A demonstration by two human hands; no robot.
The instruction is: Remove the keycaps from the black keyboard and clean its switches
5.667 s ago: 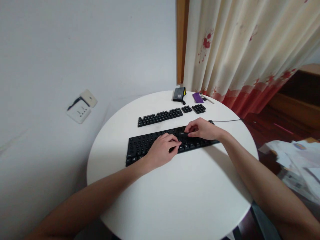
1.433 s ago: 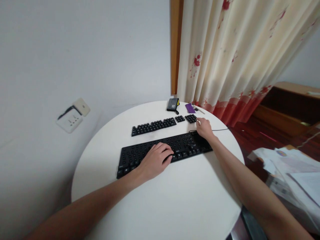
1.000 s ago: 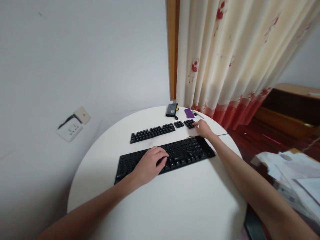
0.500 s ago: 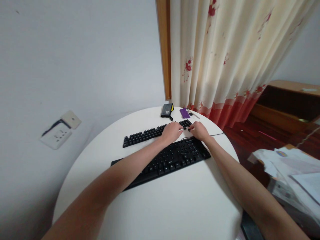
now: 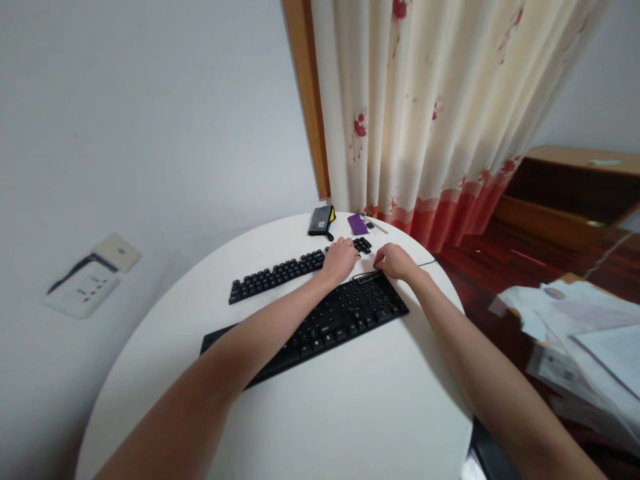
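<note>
A black keyboard (image 5: 345, 317) lies slanted on the white round table (image 5: 320, 427), partly beneath my left forearm. Behind it, loose black keycaps (image 5: 280, 272) are laid out in a long block of rows. My left hand (image 5: 341, 259) rests over the right part of these rows, fingers bent and slightly apart, its fingertips touching keycaps. Just above the keyboard's far right corner, my right hand (image 5: 393, 261) is closed in a pinch on a small dark keycap (image 5: 376, 266). The thumb and fingers partly cover it.
Near the far edge are a dark grey pouch (image 5: 321, 220) with a strap, a purple packet (image 5: 357, 224) and a thin light stick (image 5: 377, 227). A cable (image 5: 429, 263) runs off the right edge. Papers (image 5: 575, 327) are piled at the right. Behind hangs a curtain (image 5: 425, 120).
My right hand has drawn away from the keycap rows toward the keyboard's far corner, pinching a keycap. My left hand stays over the rows. The whole view has shifted slightly.
</note>
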